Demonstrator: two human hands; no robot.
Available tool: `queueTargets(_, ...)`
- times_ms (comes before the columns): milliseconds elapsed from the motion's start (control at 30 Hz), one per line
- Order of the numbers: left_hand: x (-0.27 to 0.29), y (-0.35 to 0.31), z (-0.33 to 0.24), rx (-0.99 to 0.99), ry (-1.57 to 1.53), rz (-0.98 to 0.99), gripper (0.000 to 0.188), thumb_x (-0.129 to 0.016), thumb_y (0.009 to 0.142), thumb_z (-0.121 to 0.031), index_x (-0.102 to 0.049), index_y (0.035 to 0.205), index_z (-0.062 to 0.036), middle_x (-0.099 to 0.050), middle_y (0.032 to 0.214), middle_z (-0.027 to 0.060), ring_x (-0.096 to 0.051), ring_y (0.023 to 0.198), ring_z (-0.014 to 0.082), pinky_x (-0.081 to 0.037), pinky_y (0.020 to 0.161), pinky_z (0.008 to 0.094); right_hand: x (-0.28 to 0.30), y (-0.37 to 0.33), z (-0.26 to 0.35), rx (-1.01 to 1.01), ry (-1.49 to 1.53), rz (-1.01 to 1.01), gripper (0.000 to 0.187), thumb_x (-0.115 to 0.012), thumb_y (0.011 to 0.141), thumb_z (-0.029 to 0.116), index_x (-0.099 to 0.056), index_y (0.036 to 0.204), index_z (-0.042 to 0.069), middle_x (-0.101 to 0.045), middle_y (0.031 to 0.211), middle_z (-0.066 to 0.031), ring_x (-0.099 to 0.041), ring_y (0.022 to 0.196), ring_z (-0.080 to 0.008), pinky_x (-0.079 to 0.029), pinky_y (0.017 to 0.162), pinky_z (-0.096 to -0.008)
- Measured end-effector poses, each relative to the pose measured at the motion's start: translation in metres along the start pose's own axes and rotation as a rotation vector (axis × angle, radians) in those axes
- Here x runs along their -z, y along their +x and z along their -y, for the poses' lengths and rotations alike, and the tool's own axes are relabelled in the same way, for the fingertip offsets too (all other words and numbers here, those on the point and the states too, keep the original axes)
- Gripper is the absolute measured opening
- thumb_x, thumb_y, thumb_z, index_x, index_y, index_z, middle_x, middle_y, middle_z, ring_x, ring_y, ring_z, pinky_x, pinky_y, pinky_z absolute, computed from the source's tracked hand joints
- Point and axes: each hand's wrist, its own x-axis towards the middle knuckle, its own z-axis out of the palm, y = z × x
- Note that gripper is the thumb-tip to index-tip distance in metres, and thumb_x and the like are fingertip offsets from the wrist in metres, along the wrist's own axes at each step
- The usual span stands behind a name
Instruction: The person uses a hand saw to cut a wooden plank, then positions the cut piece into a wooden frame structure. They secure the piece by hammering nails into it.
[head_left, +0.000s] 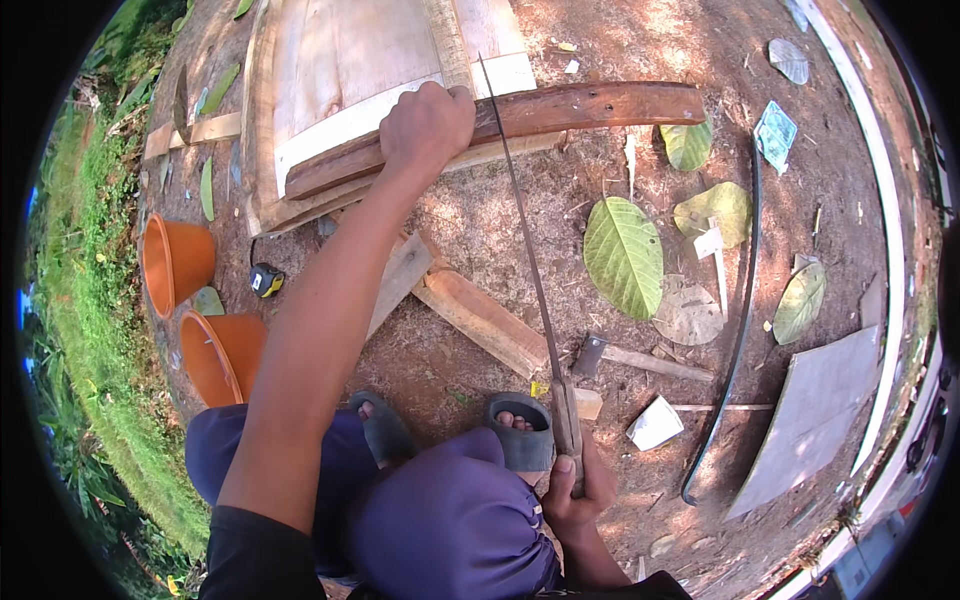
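Brown beam [600, 105], upper centre of the frame, looks whole, saw [530, 240] crossing it but cutting seemingly mostly undone, fingers of left hand [428, 125] clamped on the beam, right hand [580, 490] wrapped round the saw's handle [566, 425].

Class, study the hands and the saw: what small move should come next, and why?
Probably a short, light stroke of the saw by the right hand: that hand grips its handle, the blade lies across the beam, and the left hand holds the beam just left of the blade, so care seems wise.
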Motion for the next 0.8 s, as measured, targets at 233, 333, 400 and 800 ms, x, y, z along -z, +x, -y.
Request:
queueTargets(233,-0.004,-0.002,0.005,-0.018,-0.021,0.015,0.053,-0.043,0.098,-0.036,-0.072,0.104,0.0079,-0.072,0.104,0.0328,-0.072,0.100,0.0464,-0.055,0.093,0.0533,-0.057,0.088,-0.001,-0.062,-0.118,0.025,0.041,-0.063,0.099,0.012,-0.062,0.137,-0.002,-0.070,0.071,-0.0106,-0.067,0.060,-0.0120,-0.053,0.055,-0.0285)
queueTargets(333,-0.004,-0.002,0.008,-0.036,0.001,-0.022,0.054,-0.042,0.099,-0.036,-0.072,0.104,0.0091,-0.072,0.103,0.0334,-0.072,0.099,0.0465,-0.055,0.093,0.0529,-0.008,0.013,-0.006,-0.107,0.022,0.033,0.039,-0.060,0.099,0.015,-0.065,0.133,-0.004,-0.071,0.079,-0.0092,-0.061,0.062,-0.0098,-0.049,0.059,-0.0279)
queueTargets(400,-0.003,-0.004,0.002,-0.031,-0.008,-0.020,0.054,-0.042,0.099,-0.036,-0.073,0.103,0.0086,-0.072,0.103,0.0331,-0.072,0.099,0.0467,-0.055,0.093,0.0527,0.000,0.006,-0.003,0.007,0.024,-0.011,0.039,-0.060,0.099,0.015,-0.065,0.133,-0.005,-0.071,0.079,-0.0094,-0.061,0.063,-0.0094,-0.049,0.059,-0.0277)
queueTargets(800,-0.001,-0.004,-0.001,-0.004,-0.011,-0.006,0.053,-0.042,0.099,-0.035,-0.075,0.097,0.0069,-0.072,0.098,0.0333,-0.072,0.098,0.0463,-0.055,0.092,0.0530,0.002,0.007,-0.005,-0.012,-0.049,0.098,0.041,-0.060,0.100,0.014,-0.061,0.134,-0.009,-0.074,0.090,-0.0192,-0.074,0.077,-0.0178,-0.056,0.068,-0.0290)
